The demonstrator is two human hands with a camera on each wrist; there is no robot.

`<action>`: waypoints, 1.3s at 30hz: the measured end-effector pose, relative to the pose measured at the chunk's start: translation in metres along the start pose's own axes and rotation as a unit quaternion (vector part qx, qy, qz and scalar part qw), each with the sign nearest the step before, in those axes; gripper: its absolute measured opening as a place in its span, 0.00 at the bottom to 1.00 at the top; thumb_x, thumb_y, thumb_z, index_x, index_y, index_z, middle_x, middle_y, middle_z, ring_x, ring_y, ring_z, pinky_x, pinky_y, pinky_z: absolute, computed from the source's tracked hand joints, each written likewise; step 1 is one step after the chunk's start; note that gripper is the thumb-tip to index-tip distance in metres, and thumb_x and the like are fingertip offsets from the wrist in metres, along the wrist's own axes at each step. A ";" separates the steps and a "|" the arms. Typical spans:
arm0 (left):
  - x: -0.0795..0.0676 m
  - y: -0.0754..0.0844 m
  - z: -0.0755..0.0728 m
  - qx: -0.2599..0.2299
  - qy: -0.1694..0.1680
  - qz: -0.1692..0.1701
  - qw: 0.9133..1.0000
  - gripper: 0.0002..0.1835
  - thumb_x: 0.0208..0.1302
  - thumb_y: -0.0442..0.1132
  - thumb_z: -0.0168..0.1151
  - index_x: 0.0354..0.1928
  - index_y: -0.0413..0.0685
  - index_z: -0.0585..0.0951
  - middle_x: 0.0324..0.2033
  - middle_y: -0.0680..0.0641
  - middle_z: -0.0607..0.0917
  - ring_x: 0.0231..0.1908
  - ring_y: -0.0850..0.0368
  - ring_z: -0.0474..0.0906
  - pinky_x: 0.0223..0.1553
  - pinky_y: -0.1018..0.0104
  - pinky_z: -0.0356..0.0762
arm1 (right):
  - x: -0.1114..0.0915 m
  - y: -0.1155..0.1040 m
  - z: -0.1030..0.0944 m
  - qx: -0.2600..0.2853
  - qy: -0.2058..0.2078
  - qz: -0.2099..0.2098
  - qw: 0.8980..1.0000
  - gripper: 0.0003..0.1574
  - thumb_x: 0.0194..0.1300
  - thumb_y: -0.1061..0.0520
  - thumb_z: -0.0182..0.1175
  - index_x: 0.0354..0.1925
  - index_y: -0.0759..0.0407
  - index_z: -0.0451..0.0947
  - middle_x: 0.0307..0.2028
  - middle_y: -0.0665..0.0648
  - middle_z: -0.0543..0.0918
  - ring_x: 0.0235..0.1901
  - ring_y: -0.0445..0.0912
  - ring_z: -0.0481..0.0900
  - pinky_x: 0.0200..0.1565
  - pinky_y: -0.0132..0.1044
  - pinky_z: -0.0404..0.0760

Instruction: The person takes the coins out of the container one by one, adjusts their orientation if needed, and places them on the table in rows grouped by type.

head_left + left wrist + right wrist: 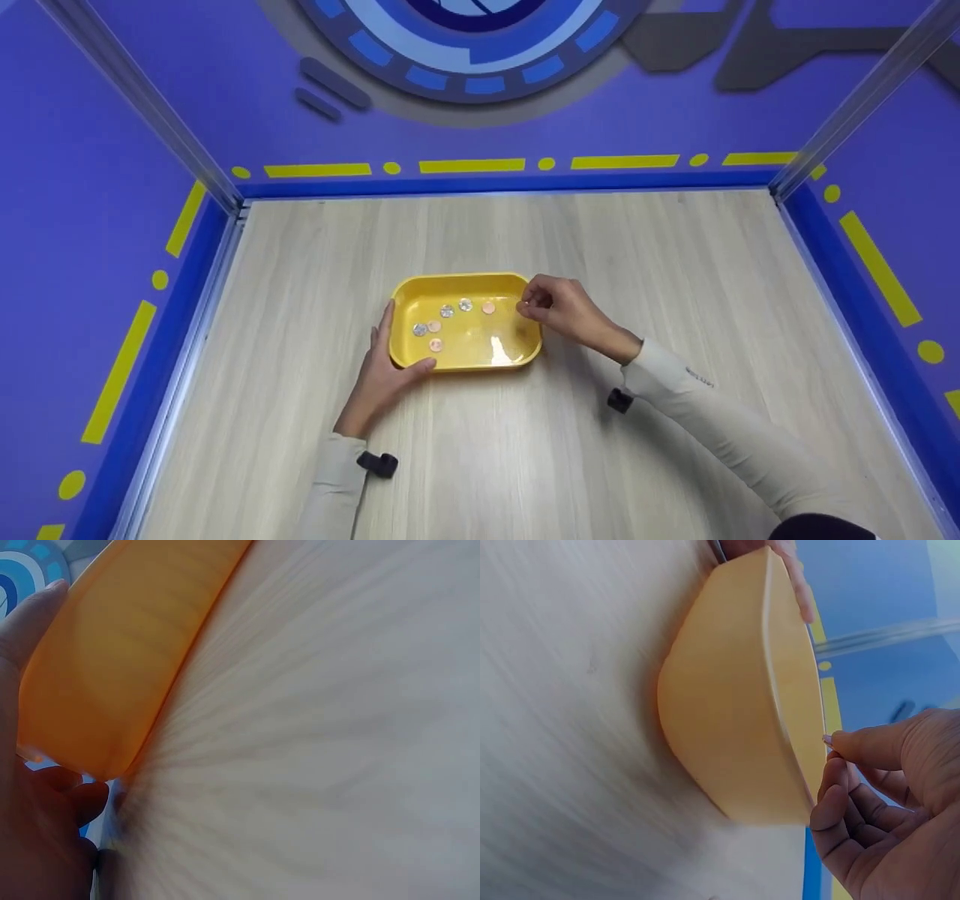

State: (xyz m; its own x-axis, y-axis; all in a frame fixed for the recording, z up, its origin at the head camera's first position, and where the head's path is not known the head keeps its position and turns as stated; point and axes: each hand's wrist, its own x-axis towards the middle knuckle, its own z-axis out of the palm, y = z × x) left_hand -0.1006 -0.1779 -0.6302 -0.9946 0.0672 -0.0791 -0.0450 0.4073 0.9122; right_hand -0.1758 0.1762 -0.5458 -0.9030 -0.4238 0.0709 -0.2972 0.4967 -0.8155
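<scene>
A yellow plastic tray (465, 361) with rounded corners rests on the table. Several coins lie spread over its floor, among them a silver coin (465, 304) and a copper coin (488, 308). My left hand (382, 382) holds the tray's near left corner, thumb along the front rim and fingers along the left side. Over the right end of the tray, my right hand (566, 307) pinches a small coin (827, 739) between thumb and index finger. The other fingers of that hand are curled in. Only a sliver of the pinched coin shows.
The pale wood-grain table (637, 247) extends around the tray. Blue panels (480, 135) with yellow markings enclose it at the back and both sides, joined by metal posts (847, 97). A black wrist camera (379, 464) sits on the left sleeve.
</scene>
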 end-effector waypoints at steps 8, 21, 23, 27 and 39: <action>0.000 0.000 -0.001 0.003 -0.001 0.004 1.000 0.69 0.60 0.60 0.83 0.91 0.70 0.43 0.88 0.46 0.54 0.87 0.32 0.34 0.85 0.31 0.36 | -0.013 0.018 -0.014 0.046 0.051 0.027 0.997 0.06 0.69 0.67 0.75 0.41 0.65 0.86 0.36 0.59 0.90 0.33 0.45 0.83 0.35 0.25 0.83; 0.000 0.000 -0.002 0.003 -0.004 0.006 1.000 0.69 0.60 0.62 0.82 0.91 0.70 0.43 0.89 0.47 0.52 0.87 0.33 0.32 0.85 0.31 0.34 | -0.036 0.063 -0.010 0.042 0.071 0.097 0.992 0.08 0.69 0.63 0.77 0.40 0.65 0.85 0.33 0.58 0.89 0.31 0.45 0.82 0.31 0.25 0.80; -0.001 0.000 -0.001 0.004 -0.004 0.003 1.000 0.69 0.60 0.62 0.83 0.91 0.71 0.42 0.89 0.47 0.52 0.87 0.33 0.33 0.85 0.31 0.35 | -0.037 0.067 -0.009 0.035 0.075 0.102 0.991 0.08 0.69 0.64 0.76 0.40 0.65 0.85 0.33 0.58 0.88 0.31 0.44 0.81 0.31 0.25 0.79; -0.001 0.001 -0.001 0.004 -0.003 0.002 1.000 0.69 0.60 0.60 0.83 0.91 0.71 0.43 0.89 0.47 0.52 0.87 0.33 0.33 0.85 0.31 0.35 | -0.038 0.073 -0.007 0.014 0.085 0.104 0.991 0.07 0.69 0.65 0.75 0.39 0.66 0.85 0.32 0.57 0.87 0.32 0.43 0.80 0.32 0.24 0.78; 0.001 0.000 -0.001 0.002 0.002 0.018 1.000 0.68 0.61 0.56 0.83 0.92 0.63 0.44 0.88 0.45 0.54 0.87 0.32 0.35 0.86 0.36 0.32 | -0.038 0.078 -0.002 -0.067 0.100 0.095 0.988 0.04 0.72 0.62 0.73 0.40 0.62 0.87 0.32 0.54 0.85 0.33 0.46 0.78 0.34 0.31 0.76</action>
State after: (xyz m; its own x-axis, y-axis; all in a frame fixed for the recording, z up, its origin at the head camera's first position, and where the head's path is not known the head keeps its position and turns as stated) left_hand -0.1015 -0.1790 -0.6300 -0.9959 0.0785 -0.0458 -0.0098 0.4087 0.9126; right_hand -0.1656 0.2325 -0.6114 -0.9857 -0.1622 0.0459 -0.1423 0.6547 -0.7424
